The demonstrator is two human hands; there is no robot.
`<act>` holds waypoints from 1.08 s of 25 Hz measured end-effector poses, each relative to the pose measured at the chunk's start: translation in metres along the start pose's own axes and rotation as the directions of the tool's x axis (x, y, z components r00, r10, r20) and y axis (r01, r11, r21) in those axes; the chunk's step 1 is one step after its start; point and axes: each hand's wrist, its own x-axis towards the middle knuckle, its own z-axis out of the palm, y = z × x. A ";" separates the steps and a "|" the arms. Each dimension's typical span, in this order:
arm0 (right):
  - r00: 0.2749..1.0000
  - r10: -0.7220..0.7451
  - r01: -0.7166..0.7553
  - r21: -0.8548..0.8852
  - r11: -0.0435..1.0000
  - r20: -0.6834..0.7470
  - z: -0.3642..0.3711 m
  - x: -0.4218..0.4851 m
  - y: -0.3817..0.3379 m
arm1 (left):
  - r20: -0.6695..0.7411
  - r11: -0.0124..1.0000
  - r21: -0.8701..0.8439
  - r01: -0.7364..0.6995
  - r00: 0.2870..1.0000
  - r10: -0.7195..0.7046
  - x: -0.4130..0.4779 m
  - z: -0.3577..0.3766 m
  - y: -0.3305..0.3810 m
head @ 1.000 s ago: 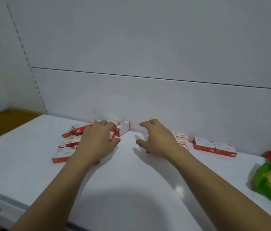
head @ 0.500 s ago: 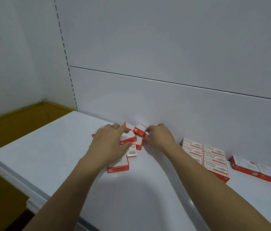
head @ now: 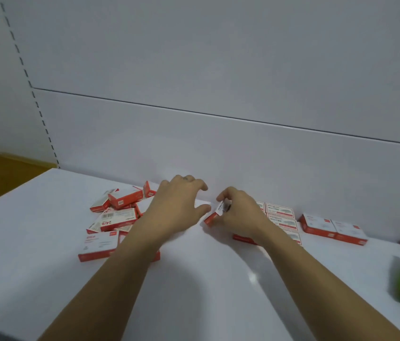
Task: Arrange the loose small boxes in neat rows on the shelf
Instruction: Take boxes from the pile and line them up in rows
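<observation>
White flat shelf (head: pixel 206 291), small red-and-white cardboard box (head: pixel 212 217) pinched tilted by right hand (head: pixel 242 212), left hand (head: pixel 176 207) spread, nothing grasped, loose boxes (head: pixel 117 217) heaped leftward, aligned boxes (head: pixel 280 215) laid rightward.

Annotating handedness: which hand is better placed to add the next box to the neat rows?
Right. The right hand pinches a small box and sits beside the neat rows; the left hand holds nothing, by the loose pile.
</observation>
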 end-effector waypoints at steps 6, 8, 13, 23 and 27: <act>0.938 -0.016 0.054 0.102 0.993 -0.347 -0.047 -0.055 0.037 | 0.018 0.966 -0.184 -0.182 0.982 0.188 0.019 0.026 0.041; 0.919 -0.018 0.101 0.190 0.977 -0.394 -0.042 -0.070 0.045 | 0.061 0.910 -0.385 -0.152 0.980 0.189 0.014 0.035 0.046; 0.921 -0.062 0.186 0.295 0.937 -0.383 -0.022 -0.091 0.047 | 0.283 0.446 -0.868 0.217 0.955 0.085 -0.013 0.051 0.058; 0.918 0.043 0.181 0.514 0.838 -0.394 -0.025 -0.099 0.047 | 0.207 0.353 -0.921 0.166 0.975 0.081 -0.016 0.048 0.059; 0.956 0.084 0.083 0.534 0.841 -0.281 -0.032 -0.098 0.055 | 0.224 0.482 -0.868 0.118 0.960 0.170 -0.019 0.047 0.063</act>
